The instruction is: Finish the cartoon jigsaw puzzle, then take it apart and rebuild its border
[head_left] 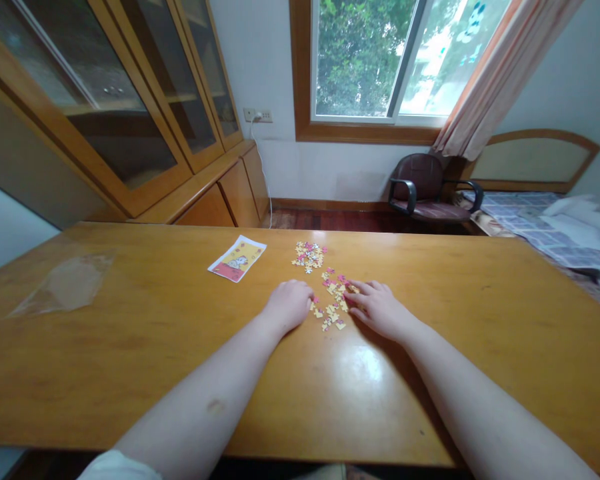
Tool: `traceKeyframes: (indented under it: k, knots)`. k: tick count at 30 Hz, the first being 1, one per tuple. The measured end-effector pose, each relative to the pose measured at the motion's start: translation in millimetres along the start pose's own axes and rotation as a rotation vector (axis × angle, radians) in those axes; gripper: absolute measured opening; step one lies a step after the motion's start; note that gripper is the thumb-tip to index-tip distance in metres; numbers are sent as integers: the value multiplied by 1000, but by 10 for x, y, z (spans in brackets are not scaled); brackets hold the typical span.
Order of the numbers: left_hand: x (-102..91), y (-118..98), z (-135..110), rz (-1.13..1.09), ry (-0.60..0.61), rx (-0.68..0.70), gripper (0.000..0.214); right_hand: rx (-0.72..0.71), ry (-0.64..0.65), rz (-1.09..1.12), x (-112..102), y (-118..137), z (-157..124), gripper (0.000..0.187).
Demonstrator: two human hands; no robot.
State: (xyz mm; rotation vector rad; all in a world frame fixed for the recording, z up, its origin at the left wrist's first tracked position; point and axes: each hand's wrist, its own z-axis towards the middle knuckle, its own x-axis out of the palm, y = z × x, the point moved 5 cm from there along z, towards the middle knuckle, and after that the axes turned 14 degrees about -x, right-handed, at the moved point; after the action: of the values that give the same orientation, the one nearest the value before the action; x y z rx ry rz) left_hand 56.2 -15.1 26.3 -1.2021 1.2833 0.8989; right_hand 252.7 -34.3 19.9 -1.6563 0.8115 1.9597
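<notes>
Loose jigsaw puzzle pieces point(331, 311), yellow and pink, lie scattered on the wooden table between my two hands. My left hand point(291, 303) rests at their left side with its fingers curled; the fingertips are partly hidden, and what they hold, if anything, does not show. On the other side, my right hand point(376, 307) has its fingers spread and its fingertips touching pieces at the right edge of the group. Farther back sits a second pile of puzzle pieces point(309, 256). To its left lies a picture card point(238, 259) with a cartoon animal on yellow and pink.
A clear plastic bag point(73, 283) lies flat at the left of the table point(180, 373). Beyond the table's far edge are a wooden cabinet point(205, 200) on the left, a chair point(423, 187) and a bed point(545, 220) on the right.
</notes>
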Motion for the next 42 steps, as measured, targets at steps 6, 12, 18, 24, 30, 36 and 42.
traceKeyframes:
  k: [6,12,18,24,30,36,42]
  knots:
    - [-28,69,0,28,5,-115,29,5,2,27,-4,-61,-10,24]
    - [-41,-77,-84,30,-28,110,23,48,-30,38,-21,-64,17,20]
    - [-94,-21,-110,61,-2,66,18,99,9,37,11,-107,17,15]
    - [-70,0,-118,7,66,16,15,93,40,81,-2,-139,-3,14]
    - [23,-115,-72,-51,-23,75,10,13,28,199,-19,-131,-2,8]
    - [-11,-168,-116,-128,-4,258,16,-70,77,332,-39,-84,-34,13]
    - [-5,-188,-169,-62,33,309,20,-186,123,447,21,150,-9,16]
